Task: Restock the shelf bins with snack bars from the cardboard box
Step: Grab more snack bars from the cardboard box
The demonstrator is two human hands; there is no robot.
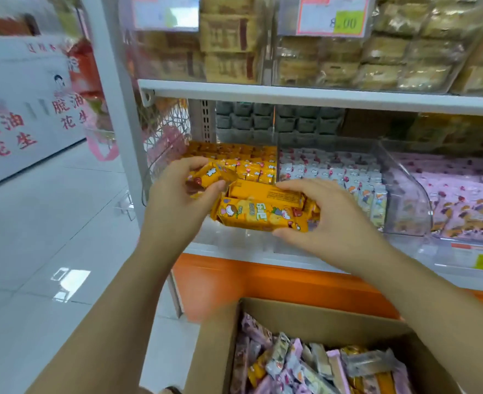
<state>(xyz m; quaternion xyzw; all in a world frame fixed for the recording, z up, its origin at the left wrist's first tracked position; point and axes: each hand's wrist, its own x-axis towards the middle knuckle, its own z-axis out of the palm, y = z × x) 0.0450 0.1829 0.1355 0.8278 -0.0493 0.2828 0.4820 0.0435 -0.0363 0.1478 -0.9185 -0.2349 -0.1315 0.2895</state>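
My left hand (177, 191) grips one or two orange-yellow snack bars (206, 176) at the front left of the orange bin (234, 155). My right hand (328, 217) holds a stack of the same orange-yellow bars (251, 213) by its right end, just in front of that bin. The bin's back rows are filled with upright orange bars. An open cardboard box (220, 345) sits below at the bottom right. It holds several mixed bars in pink, white and orange wrappers (305, 365).
To the right stand clear bins with white bars (334, 174) and pink bars (462, 194). A white shelf board (320, 95) carries bins of brown packs above. An orange base panel (263, 282) runs below. White tiled floor (49, 251) lies to the left.
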